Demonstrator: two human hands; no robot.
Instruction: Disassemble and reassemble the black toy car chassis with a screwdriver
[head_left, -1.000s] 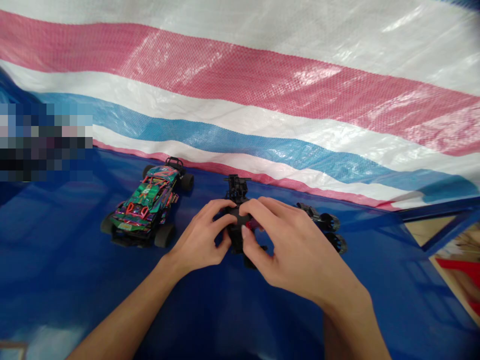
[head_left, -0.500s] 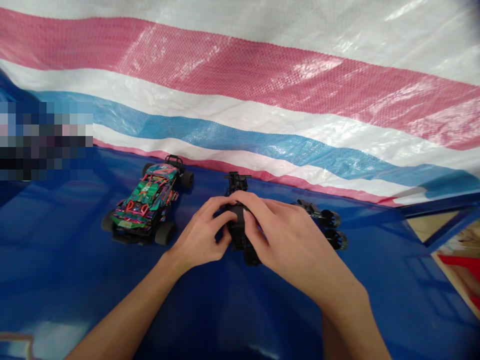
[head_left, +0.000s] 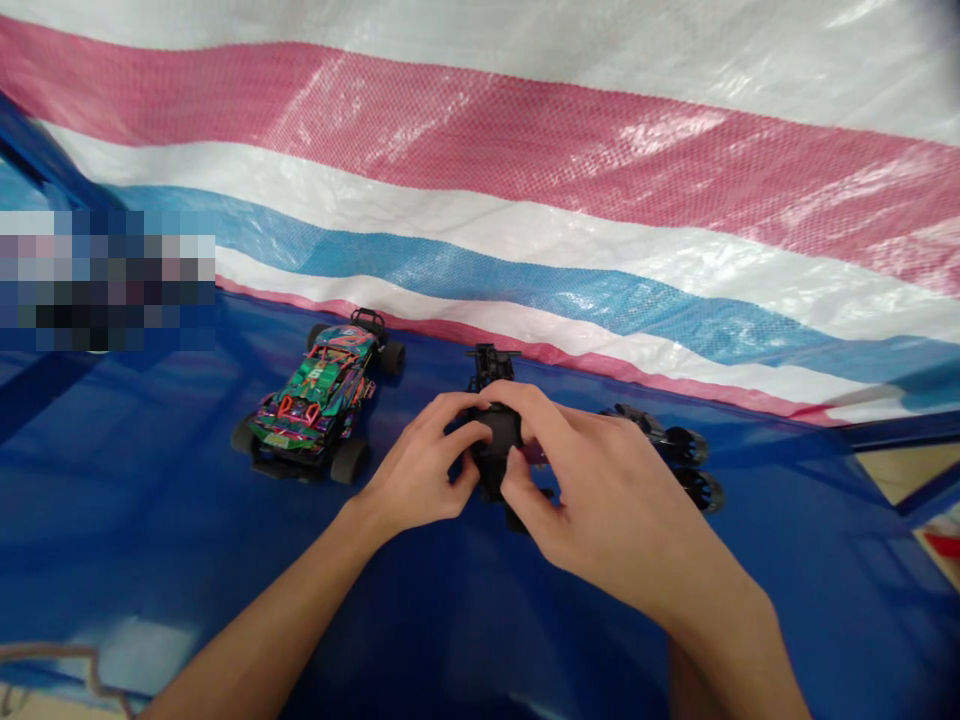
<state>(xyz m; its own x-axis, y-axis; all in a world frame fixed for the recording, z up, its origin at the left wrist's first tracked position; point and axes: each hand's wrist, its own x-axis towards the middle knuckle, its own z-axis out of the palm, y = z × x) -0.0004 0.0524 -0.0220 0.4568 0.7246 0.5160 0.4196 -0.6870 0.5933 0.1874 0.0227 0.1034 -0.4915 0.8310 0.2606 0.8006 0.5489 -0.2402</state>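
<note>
A black toy car chassis [head_left: 492, 365] stands on the blue surface in front of me, its middle largely covered by my fingers. My left hand [head_left: 431, 460] grips it from the left, thumb and fingers bent around a dark rounded part [head_left: 501, 434] on top. From the right, my right hand [head_left: 592, 480] closes over the same chassis, its index finger reaching across the top and its thumb bent at the near side. Behind my right hand lie other black parts with round wheel-like ends [head_left: 697, 490], partly hidden.
To the left stands a toy car with a green and multicoloured body [head_left: 319, 390] and black wheels. A red, white and blue striped sheet [head_left: 480, 230] hangs behind the blue surface [head_left: 150, 520]. A brown cable-like strip [head_left: 52, 650] shows at lower left.
The whole view has shifted, so things appear slightly further right. My right thumb has moved a little away from the chassis top, baring more of the dark part.
</note>
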